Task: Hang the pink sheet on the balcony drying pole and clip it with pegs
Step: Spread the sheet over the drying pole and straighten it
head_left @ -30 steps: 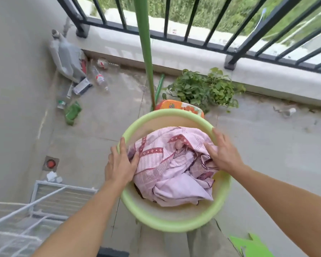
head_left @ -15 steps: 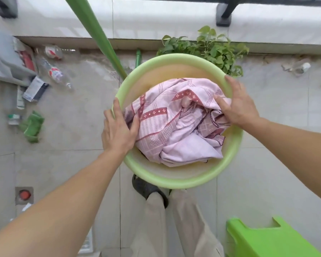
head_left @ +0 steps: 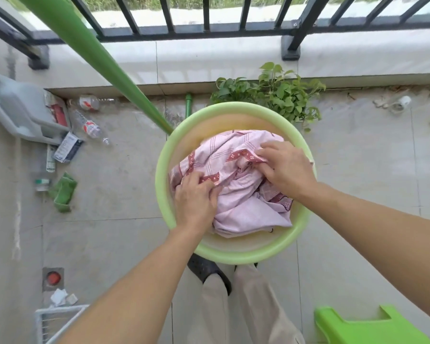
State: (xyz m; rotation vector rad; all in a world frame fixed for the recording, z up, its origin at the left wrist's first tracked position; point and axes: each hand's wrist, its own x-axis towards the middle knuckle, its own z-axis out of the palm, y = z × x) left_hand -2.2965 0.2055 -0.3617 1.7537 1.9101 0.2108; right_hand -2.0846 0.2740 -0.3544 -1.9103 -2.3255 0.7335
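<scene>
The pink sheet (head_left: pixel 243 202), crumpled and banded with dark red trim, lies in a round light-green basin (head_left: pixel 164 157) on the balcony floor. My left hand (head_left: pixel 196 202) grips the sheet's left side, fingers closed into the cloth. My right hand (head_left: pixel 287 168) is closed on a fold at the upper right of the heap. A green drying pole (head_left: pixel 94 60) slants from the upper left down behind the basin's rim. No pegs are visible.
A black railing (head_left: pixel 209 26) tops a low ledge ahead. A leafy potted plant (head_left: pixel 273 95) stands behind the basin. Bottles, cartons and a grey jug (head_left: pixel 23 112) litter the left floor. A green stool (head_left: pixel 368 326) sits at the lower right, a white wire rack (head_left: pixel 50 321) at the lower left.
Both hands left the basin's rim and moved inward onto the sheet, closing on the cloth. The view tilted down and the basin now rests on the floor.
</scene>
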